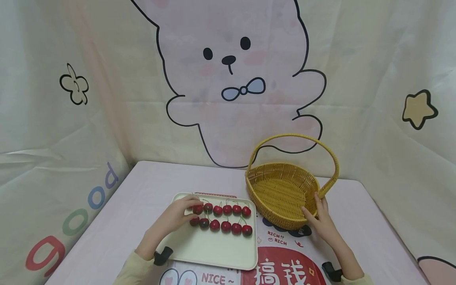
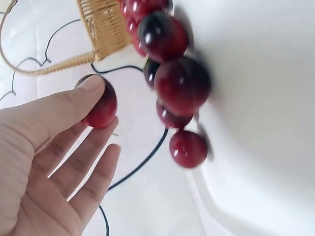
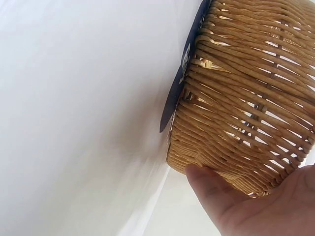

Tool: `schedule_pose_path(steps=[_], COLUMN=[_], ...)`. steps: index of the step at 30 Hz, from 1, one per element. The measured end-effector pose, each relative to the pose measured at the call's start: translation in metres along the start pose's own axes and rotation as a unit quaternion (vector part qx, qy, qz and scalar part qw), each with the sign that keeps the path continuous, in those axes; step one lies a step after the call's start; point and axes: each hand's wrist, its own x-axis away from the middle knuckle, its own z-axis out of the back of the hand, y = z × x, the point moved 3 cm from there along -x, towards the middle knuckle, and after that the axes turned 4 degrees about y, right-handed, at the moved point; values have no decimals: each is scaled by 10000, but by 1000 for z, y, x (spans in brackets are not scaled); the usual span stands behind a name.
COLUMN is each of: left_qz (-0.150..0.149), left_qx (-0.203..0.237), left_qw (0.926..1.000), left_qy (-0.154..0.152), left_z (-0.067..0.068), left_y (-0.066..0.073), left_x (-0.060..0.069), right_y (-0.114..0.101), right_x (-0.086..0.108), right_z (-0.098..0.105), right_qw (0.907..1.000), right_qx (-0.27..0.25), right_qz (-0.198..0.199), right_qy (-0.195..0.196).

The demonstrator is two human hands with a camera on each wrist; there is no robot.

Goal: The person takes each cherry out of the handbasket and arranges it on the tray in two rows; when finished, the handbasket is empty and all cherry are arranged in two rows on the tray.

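My left hand (image 1: 177,215) is over the left end of a cream tray (image 1: 210,249). Between its thumb and fingers it pinches a dark red cherry (image 2: 104,105), lifted above the tray in the left wrist view. Several more cherries (image 1: 226,227) with green stems lie in two rows across the tray. My right hand (image 1: 322,221) holds the right side of a yellow-brown woven basket (image 1: 281,190) by its rim, close to the foot of the tall handle. In the right wrist view, one finger (image 3: 211,189) lies against the basket's outer wall.
Tray and basket stand side by side on a pale table (image 1: 142,186), the basket at the back right. Under them is a printed mat (image 1: 285,265) with red and dark shapes. A fabric backdrop (image 1: 231,130) with a cartoon animal rises behind.
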Motion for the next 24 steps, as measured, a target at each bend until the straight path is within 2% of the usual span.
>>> schedule_pose_path(steps=[5,11,17,24], left_qz=[35,85,169,231], left_qx=[-186,-86,-109,-119], left_qw=[9997,9987,9963,9937], left_qy=[-155,-486,-832,-1094], left_z=[8,13,12,7], left_y=[-8,-18,-24,-27], left_x=[4,8,9,11], right_y=[1,2,0,0], right_x=[0,0,0,0], right_z=[-1,-1,0,0], right_qw=[10000,10000,10000,9999], right_qx=[34,52,77,82], right_qz=[33,39,48,60], right_qy=[31,31,31,50])
